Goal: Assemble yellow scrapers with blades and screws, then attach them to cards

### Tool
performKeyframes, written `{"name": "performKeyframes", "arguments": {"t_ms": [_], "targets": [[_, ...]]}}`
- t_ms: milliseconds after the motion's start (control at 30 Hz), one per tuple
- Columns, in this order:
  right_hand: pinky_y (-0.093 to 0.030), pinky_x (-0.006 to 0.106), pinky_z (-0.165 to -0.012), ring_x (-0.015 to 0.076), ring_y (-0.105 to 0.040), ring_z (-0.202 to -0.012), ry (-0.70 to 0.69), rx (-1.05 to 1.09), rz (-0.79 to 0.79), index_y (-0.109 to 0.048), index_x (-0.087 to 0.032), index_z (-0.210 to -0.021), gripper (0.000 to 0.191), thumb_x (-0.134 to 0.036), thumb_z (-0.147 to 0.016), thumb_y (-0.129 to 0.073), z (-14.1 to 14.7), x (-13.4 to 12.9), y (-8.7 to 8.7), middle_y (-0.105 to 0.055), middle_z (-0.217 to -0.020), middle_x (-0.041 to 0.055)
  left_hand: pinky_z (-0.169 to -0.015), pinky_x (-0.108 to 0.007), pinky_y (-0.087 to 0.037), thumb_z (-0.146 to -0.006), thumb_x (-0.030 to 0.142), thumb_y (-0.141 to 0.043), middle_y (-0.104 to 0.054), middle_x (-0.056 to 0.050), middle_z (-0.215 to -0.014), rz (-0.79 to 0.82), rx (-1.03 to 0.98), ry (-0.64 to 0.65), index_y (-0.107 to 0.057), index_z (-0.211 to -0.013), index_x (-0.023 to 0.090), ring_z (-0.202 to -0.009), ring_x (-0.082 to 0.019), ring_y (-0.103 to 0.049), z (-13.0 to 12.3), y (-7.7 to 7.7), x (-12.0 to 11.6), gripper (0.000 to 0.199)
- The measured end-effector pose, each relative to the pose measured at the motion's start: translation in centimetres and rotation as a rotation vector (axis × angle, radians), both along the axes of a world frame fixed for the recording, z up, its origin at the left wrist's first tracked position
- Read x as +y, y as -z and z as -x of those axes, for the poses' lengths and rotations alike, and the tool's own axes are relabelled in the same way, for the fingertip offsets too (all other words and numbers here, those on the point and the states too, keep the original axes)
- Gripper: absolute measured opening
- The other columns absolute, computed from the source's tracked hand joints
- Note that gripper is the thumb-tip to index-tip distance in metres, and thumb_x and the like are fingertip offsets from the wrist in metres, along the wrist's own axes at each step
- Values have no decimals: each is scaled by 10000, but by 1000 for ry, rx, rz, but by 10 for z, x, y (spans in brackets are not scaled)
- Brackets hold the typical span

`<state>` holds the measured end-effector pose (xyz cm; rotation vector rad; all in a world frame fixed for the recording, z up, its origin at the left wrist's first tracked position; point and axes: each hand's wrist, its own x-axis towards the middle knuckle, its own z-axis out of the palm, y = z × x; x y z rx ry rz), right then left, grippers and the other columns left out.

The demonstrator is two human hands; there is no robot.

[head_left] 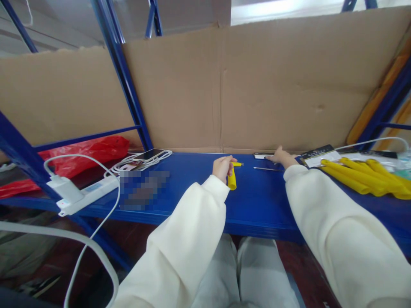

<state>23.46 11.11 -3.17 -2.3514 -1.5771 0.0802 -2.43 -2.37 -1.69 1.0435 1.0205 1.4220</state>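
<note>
My left hand (222,168) is closed around a yellow tube (231,181), which hangs down over the blue shelf. A short yellow piece with a dark tip (237,164) sticks out to the right of the same fingers. To the right, my right hand (281,156) reaches to the back of the shelf, beside a dark and white flat item (261,156). Something dark shows under its fingers, and whether they grip it is hidden. A thin metal tool (265,169) lies between the two hands.
Several yellow tubes (369,177) lie at the right, near a black and white card (319,155). At the left are a phone (149,154), coiled white cables, a power strip (91,194) and a red bag (86,156). Cardboard (180,94) stands behind the blue shelf (192,164).
</note>
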Motion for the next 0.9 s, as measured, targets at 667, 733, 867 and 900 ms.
{"name": "performKeyframes", "arguments": {"t_ms": [667, 733, 867, 900], "targets": [[-323, 669, -1001, 428, -551, -1198, -120, -99, 31, -620, -126, -1218, 658, -632, -801, -559, 13, -13, -5, -621, -1252, 263, -382, -217, -209, -838, 241, -581, -399, 58, -412, 36, 31, 48, -603, -630, 137, -310, -44, -304, -4, -2, -8, 234], [-338, 656, -987, 417, -584, -1150, -112, -132, 34, -660, -122, -1154, 579, -576, -802, -585, 15, -9, -4, -657, -1174, 262, -379, -215, -199, -841, 226, -578, -396, 58, -408, 45, 33, 47, -582, -589, 140, -304, -40, -293, -6, -3, -10, 266], [-349, 623, -977, 383, -619, -1092, -78, -130, -45, -663, -110, -1121, 467, -430, -783, -632, 16, -7, -4, -686, -1081, 245, -371, -204, -191, -845, 186, -566, -395, 61, -402, 38, 25, 41, -570, -558, 137, -294, -32, -291, -7, -5, -13, 291], [-351, 618, -978, 379, -621, -1087, -64, -105, -85, -655, -105, -1122, 469, -424, -778, -636, 15, -7, -4, -686, -1071, 242, -371, -202, -193, -849, 172, -550, -396, 61, -400, 36, 26, 38, -571, -557, 134, -294, -32, -294, -7, -6, -13, 296]]}}
